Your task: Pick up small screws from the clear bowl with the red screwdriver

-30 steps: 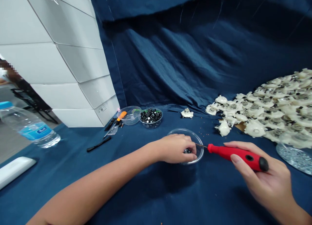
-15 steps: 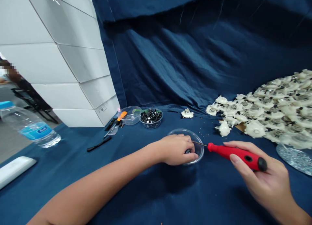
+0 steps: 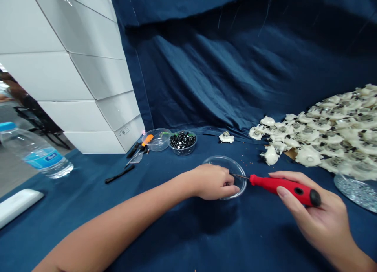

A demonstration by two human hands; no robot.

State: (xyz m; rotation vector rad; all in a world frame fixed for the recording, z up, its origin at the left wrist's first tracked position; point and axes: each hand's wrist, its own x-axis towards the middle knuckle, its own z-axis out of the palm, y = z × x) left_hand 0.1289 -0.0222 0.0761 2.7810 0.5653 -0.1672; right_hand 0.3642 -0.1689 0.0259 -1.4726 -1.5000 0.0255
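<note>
A blue cloth [image 3: 165, 232] covers the table and hangs up behind it in loose folds, with a stack of white boxes [image 3: 73, 79] at the back left. To the right lies a large heap of off-white plastic parts [image 3: 332, 134], with a round tray of small silvery pieces [image 3: 357, 192] at its near edge. A water bottle [image 3: 38, 154] lies on its side at the left. Farther back sit a clear bowl of small black pieces [image 3: 182, 143] and an orange-handled screwdriver [image 3: 146, 140] resting against another clear bowl [image 3: 157, 145]. In front of the person, a shallow clear dish [image 3: 240, 177] sits on the cloth, partly under the left hand [image 3: 212, 181]. Its curled fingers [image 3: 228, 182] dip over the rim, close together, but whatever they may pinch is hidden. The right hand [image 3: 309, 213] holds a red screwdriver [image 3: 279, 186], its fingers wrapped loosely around the handle, with the thin metal tip reaching into the dish beside the left hand. The screwdriver looks light and stiff, best held by its thick, grippy handle. The thin dish looks light enough to slide, so it seems safest steadied at the rim.
</note>
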